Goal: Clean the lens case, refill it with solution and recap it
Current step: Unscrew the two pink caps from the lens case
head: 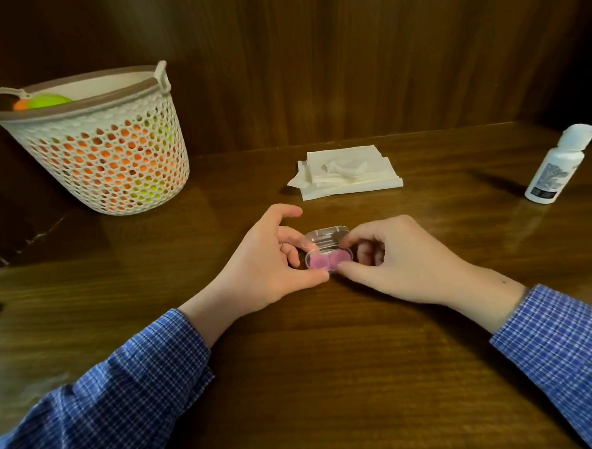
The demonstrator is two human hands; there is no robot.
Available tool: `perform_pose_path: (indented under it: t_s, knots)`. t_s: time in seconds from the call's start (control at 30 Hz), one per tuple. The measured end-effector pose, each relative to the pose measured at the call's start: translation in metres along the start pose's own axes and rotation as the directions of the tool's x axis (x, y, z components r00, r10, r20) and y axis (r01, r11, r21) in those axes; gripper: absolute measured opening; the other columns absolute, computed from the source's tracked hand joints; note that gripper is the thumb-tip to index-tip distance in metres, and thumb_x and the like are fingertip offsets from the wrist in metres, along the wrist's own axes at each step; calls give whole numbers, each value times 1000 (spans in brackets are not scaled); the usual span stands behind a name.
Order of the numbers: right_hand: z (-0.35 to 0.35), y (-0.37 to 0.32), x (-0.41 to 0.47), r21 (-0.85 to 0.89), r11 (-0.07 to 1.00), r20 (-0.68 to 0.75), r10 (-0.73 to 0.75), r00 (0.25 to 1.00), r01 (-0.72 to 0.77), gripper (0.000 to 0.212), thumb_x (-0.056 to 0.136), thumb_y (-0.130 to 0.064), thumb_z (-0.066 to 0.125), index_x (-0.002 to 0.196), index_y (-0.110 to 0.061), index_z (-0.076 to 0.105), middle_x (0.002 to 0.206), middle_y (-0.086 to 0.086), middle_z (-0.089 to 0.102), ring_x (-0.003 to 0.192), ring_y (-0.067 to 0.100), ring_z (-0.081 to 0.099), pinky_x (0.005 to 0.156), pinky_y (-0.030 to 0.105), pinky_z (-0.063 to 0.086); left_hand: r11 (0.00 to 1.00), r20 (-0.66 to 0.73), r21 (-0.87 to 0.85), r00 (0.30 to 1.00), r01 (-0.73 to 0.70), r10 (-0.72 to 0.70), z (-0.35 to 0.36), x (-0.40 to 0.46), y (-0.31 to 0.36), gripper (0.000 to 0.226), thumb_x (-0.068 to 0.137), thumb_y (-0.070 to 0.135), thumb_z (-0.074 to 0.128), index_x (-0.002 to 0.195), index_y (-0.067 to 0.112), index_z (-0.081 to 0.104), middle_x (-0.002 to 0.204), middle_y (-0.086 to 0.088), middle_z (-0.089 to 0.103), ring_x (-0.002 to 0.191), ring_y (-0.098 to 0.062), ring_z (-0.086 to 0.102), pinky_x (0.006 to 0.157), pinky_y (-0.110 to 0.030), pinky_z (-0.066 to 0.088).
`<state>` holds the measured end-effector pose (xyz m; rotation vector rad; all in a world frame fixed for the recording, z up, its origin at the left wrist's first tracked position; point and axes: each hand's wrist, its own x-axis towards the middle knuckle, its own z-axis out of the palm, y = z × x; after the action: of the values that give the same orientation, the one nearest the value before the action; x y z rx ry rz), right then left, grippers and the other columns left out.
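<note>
Hands meet at the middle of a dark wooden table (330,377), both working on a small lens case (328,251). It rests on the tabletop with its clear lid (326,235) tipped up and back, so the two round pink wells inside show through the open front. On one side the left hand (265,260) cups the case, thumb tip pressed against the near left corner and fingers curled around the far left edge, the index finger arched above it. On the other side the right hand (399,260) pinches it, thumb at the near right corner and the index fingertip on the right edge of the lid, with the remaining fingers folded under the palm. Both wrists come out of blue checked sleeves (132,397). Beyond the case, near the table's far edge, lies a stack of white tissues (350,177) with one crumpled piece on top. Well off to the right a white bottle (555,166) stands upright with its cap on. At the far left sits a pale perforated basket (113,158) holding orange and green items that show through the holes. A wood-panelled wall (347,56) rises behind the table.
</note>
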<state>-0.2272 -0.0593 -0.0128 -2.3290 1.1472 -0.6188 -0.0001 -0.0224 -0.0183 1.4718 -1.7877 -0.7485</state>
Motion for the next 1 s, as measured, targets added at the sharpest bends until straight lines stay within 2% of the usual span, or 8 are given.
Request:
perform_pose_path:
  t_s: [0.27, 0.4, 0.53, 0.67, 0.8, 1.0]
  knots:
    - [4, -2, 2, 20, 998, -2, 53, 999, -53, 18, 87, -51, 74, 99, -37, 73, 72, -10, 69, 73, -1, 63, 55, 15, 44, 1000, -33, -4, 999, 10, -11, 3, -3, 4, 95, 68, 31, 96, 146, 26, 41, 97, 26, 70, 73, -1, 68, 66, -12, 53]
    - [4, -1, 2, 83, 995, -20, 62, 998, -60, 12, 85, -44, 78, 92, -35, 72, 72, -12, 70, 64, -1, 62, 53, 11, 44, 1000, -41, -4, 999, 7, -7, 3, -4, 5, 95, 68, 31, 96, 146, 26, 41, 97, 25, 71, 73, -2, 69, 66, -12, 53]
    - [4, -2, 2, 135, 990, -42, 51, 998, -45, 10, 84, -38, 81, 87, -35, 72, 73, -14, 70, 62, -2, 61, 55, 8, 44, 1000, -44, -12, 999, -1, 1, 3, -4, 5, 93, 69, 28, 96, 146, 26, 43, 94, 15, 74, 73, -4, 70, 65, -13, 54]
    - [3, -4, 1, 112, 994, -75, 27, 997, -18, 9, 85, -37, 80, 87, -37, 72, 81, -14, 67, 68, -2, 60, 57, 9, 46, 1000, -37, -15, 999, -12, 12, 3, -5, 6, 92, 69, 27, 95, 146, 25, 44, 94, 14, 75, 71, -4, 69, 65, -13, 54]
    - [4, -7, 1, 93, 995, -104, 37, 994, -27, 6, 86, -35, 79, 86, -36, 74, 91, -19, 67, 83, -2, 61, 63, 12, 49, 1000, -26, -20, 999, -19, 18, 2, -4, 6, 91, 71, 26, 95, 145, 25, 43, 98, 24, 72, 72, -3, 69, 66, -11, 53]
    - [3, -5, 1, 136, 989, -94, 63, 994, -49, 7, 85, -32, 82, 85, -37, 77, 84, -21, 72, 82, -5, 64, 65, 11, 46, 999, -27, -9, 998, -48, 48, 2, -5, 4, 79, 71, 28, 94, 136, 29, 49, 98, 25, 71, 71, -3, 69, 64, -11, 53]
